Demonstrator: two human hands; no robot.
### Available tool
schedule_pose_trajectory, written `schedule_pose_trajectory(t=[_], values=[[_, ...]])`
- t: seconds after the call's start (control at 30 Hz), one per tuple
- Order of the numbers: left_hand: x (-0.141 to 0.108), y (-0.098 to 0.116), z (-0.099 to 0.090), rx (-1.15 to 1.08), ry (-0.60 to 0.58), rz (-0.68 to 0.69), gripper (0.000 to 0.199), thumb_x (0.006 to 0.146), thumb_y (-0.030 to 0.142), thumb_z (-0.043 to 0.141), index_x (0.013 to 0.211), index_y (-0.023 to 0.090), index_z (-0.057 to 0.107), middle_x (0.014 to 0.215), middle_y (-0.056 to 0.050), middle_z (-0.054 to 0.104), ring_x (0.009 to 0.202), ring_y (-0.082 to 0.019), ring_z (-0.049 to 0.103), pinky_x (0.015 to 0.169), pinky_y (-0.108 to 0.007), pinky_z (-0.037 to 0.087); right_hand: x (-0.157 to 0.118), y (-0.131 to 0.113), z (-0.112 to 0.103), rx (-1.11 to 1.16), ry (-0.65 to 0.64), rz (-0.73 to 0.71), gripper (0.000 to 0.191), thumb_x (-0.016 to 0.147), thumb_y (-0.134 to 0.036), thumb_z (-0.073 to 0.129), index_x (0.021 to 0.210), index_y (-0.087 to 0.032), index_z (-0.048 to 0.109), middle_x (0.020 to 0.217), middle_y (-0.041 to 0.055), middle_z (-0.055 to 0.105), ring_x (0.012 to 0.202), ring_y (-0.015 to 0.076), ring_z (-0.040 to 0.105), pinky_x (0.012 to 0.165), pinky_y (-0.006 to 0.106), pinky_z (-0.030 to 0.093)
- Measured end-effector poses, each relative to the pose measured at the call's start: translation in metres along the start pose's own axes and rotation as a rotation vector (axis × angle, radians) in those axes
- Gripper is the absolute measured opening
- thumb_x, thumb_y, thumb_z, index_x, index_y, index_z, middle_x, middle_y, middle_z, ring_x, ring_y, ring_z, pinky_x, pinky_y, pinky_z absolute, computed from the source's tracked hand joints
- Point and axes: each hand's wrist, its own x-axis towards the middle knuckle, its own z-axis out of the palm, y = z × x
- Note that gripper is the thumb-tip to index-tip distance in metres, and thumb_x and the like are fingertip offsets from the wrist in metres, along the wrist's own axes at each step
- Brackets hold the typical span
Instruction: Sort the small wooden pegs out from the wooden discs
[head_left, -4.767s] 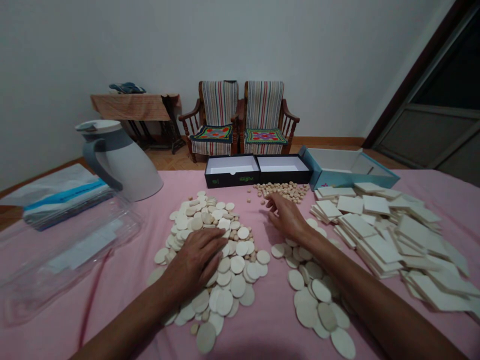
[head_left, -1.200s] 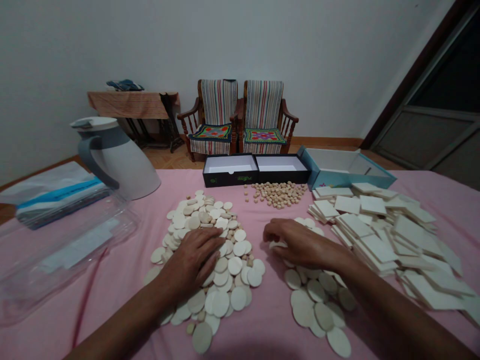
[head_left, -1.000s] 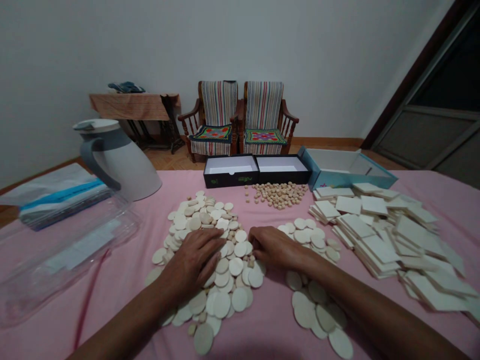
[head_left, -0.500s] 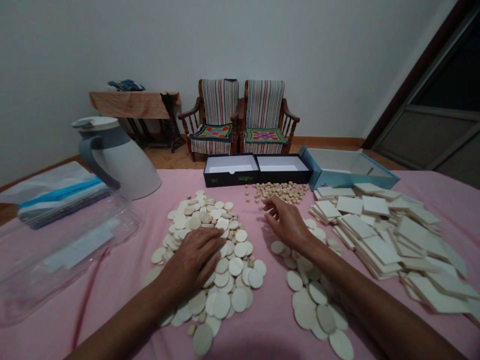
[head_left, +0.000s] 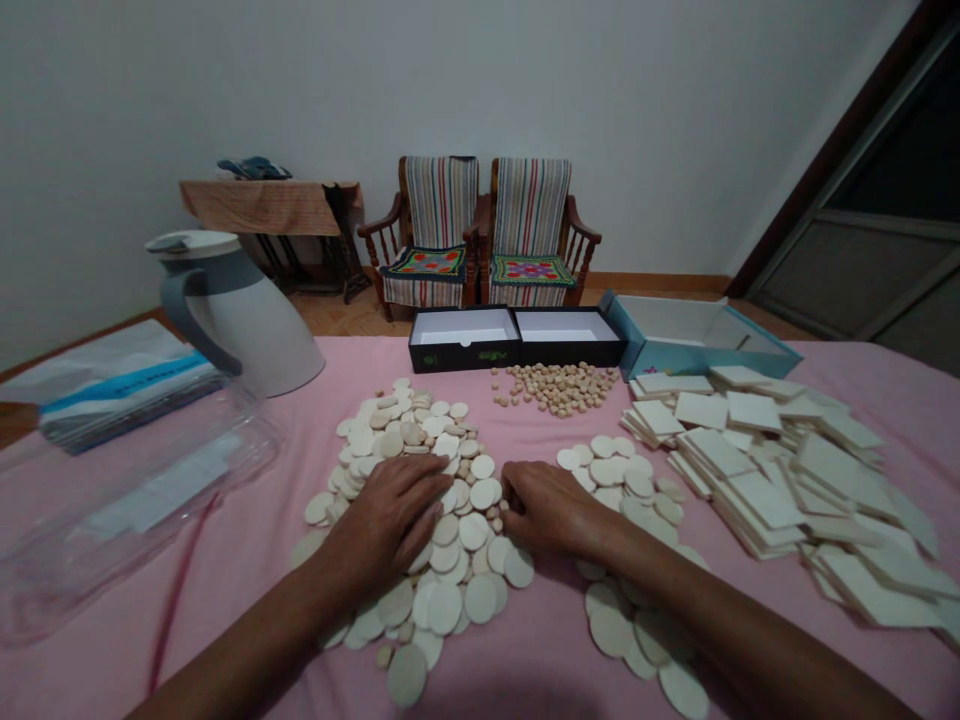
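I'm logging the left hand (head_left: pixel 386 525) pressing flat, fingers together, on the pile of pale wooden discs (head_left: pixel 450 608); the right hand (head_left: pixel 551 510) is curling at the pile's edge, pinch unclear

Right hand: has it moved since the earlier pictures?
Yes. The right hand now sits nearer the person and further left, farther from the black box, at the edge of the pile of wooden discs.

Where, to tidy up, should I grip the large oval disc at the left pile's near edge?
Pinch the near rim of the oval disc, coming from your side: it lies flat on the pink cloth, and that edge is free of other discs.
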Motion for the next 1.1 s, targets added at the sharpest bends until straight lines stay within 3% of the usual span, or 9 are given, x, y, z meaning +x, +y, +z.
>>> schedule_pose_trajectory(t=[0.17, 0.27, 0.33, 0.53, 0.7, 0.97, 1.1], values=[[0.001, 0.001, -0.002, 0.006, -0.007, -0.004, 0.028, 0.092, 0.019, 0.046, 0.116, 0.019, 0.061, 0.122, -0.011, 0.062, 0.113, -0.025, 0.057, 0.095, -0.048, 0.048, 0.006, 0.015, -0.009, 0.006, 0.074, 0.035, 0.014, 0.076, -0.018, 0.055, 0.090, -0.018, 0.057, 0.082, 0.0062, 0.064, 0.072, 0.0180, 0.055, 0.057, 0.027, 0.027], [0.000, 0.001, -0.002, 0.011, -0.014, -0.005, 0.028, 0.093, 0.018, 0.046, 0.116, 0.018, 0.061, 0.122, -0.012, 0.062, 0.113, -0.025, 0.056, 0.096, -0.047, 0.048, 0.013, 0.024, -0.013, 0.152, 0.376, 0.071, 0.021, 0.079, -0.011, 0.050, 0.098, -0.017, 0.055, 0.088, 0.0063, 0.064, 0.074, 0.0162, 0.056, 0.063, 0.026, 0.035], [-0.001, 0.000, -0.001, 0.013, -0.016, -0.005, 0.027, 0.093, 0.018, 0.046, 0.116, 0.018, 0.061, 0.123, -0.012, 0.062, 0.114, -0.025, 0.056, 0.096, -0.047, 0.048, 0.015, 0.024, -0.012, 0.260, 0.496, 0.000, 0.025, 0.080, -0.008, 0.049, 0.103, -0.017, 0.053, 0.094, 0.0063, 0.063, 0.076, 0.0148, 0.056, 0.069, 0.026, 0.039], [-0.001, 0.000, 0.000, 0.006, -0.005, -0.008, 0.027, 0.092, 0.018, 0.047, 0.116, 0.017, 0.061, 0.123, -0.012, 0.062, 0.114, -0.025, 0.056, 0.097, -0.046, 0.047, 0.007, 0.000, 0.002, 0.251, 0.264, -0.397, 0.024, 0.078, -0.009, 0.059, 0.099, -0.019, 0.057, 0.099, 0.0057, 0.061, 0.096, 0.0201, 0.051, 0.085, 0.033, 0.041], [-0.001, 0.001, -0.001, 0.019, -0.017, -0.013, 0.027, 0.093, 0.018, 0.048, 0.117, 0.017, 0.061, 0.123, -0.012, 0.061, 0.115, -0.025, 0.054, 0.097, -0.046, 0.046, 0.002, -0.008, 0.005, 0.181, 0.233, -0.377, 0.019, 0.078, -0.009, 0.057, 0.095, -0.018, 0.055, 0.098, 0.0073, 0.057, 0.095, 0.0211, 0.047, 0.086, 0.035, 0.040], [-0.001, 0.001, -0.001, 0.022, -0.015, -0.008, 0.027, 0.093, 0.017, 0.046, 0.115, 0.016, 0.061, 0.123, -0.012, 0.061, 0.114, -0.025, 0.055, 0.096, -0.046, 0.047, 0.006, -0.004, 0.009, 0.212, 0.199, -0.380, 0.029, 0.074, -0.005, 0.053, 0.100, -0.016, 0.053, 0.102, 0.0089, 0.054, 0.098, 0.0216, 0.046, 0.087, 0.036, 0.041], [-0.002, 0.001, -0.001, 0.016, -0.015, -0.007, 0.027, 0.093, 0.018, 0.047, 0.115, 0.016, 0.061, 0.123, -0.012, 0.061, 0.113, -0.025, 0.055, 0.096, -0.046, 0.047, -0.001, 0.009, -0.018, 0.192, 0.169, -0.363, 0.031, 0.071, -0.006, 0.055, 0.099, -0.017, 0.053, 0.101, 0.0080, 0.055, 0.097, 0.0213, 0.047, 0.085, 0.035, 0.041]])
